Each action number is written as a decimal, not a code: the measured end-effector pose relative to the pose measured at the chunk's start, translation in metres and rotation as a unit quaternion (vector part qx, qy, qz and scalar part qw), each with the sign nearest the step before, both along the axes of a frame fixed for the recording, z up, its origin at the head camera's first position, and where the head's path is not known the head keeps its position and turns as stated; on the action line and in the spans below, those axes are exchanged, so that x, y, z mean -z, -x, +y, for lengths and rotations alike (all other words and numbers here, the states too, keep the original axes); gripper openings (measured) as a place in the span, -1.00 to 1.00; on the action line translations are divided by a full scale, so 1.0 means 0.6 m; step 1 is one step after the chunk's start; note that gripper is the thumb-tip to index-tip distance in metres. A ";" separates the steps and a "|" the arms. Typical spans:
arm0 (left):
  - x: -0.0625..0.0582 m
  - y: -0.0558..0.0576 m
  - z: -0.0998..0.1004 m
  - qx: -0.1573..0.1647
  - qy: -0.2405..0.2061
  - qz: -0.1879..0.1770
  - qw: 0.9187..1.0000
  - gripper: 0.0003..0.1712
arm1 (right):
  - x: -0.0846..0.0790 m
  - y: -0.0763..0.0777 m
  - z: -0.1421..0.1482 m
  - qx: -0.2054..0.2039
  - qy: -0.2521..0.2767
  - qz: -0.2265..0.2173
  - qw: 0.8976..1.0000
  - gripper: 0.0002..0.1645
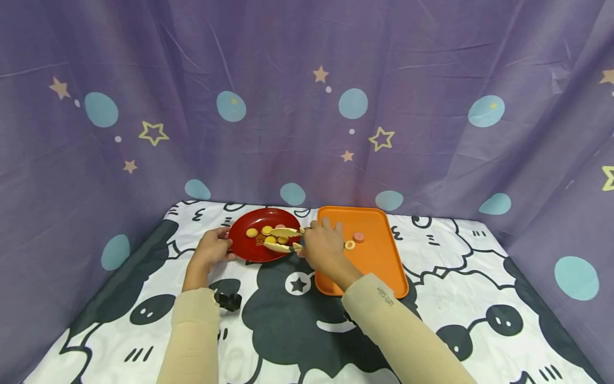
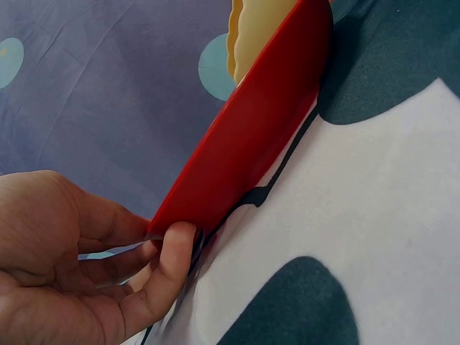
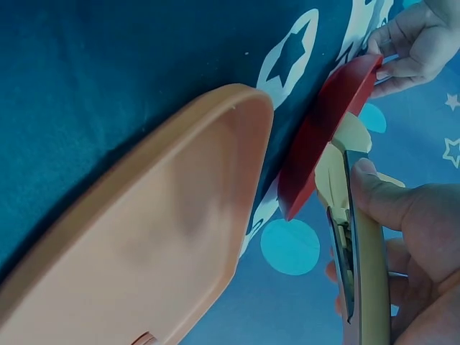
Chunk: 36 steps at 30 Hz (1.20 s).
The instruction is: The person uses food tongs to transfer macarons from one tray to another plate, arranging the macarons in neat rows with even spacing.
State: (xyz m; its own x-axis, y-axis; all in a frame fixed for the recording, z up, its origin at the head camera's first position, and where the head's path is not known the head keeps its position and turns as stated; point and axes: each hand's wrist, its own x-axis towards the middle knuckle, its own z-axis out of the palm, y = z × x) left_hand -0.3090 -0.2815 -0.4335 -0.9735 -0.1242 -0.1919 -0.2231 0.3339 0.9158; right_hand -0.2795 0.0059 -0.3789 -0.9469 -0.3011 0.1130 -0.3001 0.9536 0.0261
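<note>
My left hand (image 1: 211,248) pinches the near-left rim of a round red plate (image 1: 261,215); in the left wrist view its thumb and fingers (image 2: 177,251) grip that edge. Several small yellow discs (image 1: 251,232) and a pink piece (image 1: 280,226) lie on the plate. My right hand (image 1: 323,245) holds a pair of tongs with cream tips (image 1: 286,232), thumb along the handle in the right wrist view. The tongs' two tips are apart, over the discs on the right half of the plate. What lies between the tips is partly hidden.
An orange tray (image 1: 379,274) stands just right of the plate, partly under my right hand and wrist. On it lie a pink disc (image 1: 358,237) and a pale yellow ring (image 1: 349,245). A sheep-patterned cloth (image 1: 297,341) covers the table; a purple curtain (image 1: 288,149) hangs behind.
</note>
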 end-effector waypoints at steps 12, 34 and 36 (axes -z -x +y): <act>0.001 -0.004 0.002 0.002 -0.003 0.003 1.000 -0.36 | 0.001 -0.010 0.023 0.008 0.029 0.011 1.000 -0.50; -0.003 -0.004 0.002 0.004 -0.005 0.005 1.000 -0.36 | -0.013 -0.030 0.086 0.013 0.065 0.052 0.996 -0.32; -0.003 -0.004 0.002 0.005 -0.006 0.006 1.000 -0.36 | -0.012 -0.030 0.094 0.016 0.067 0.058 0.996 -0.31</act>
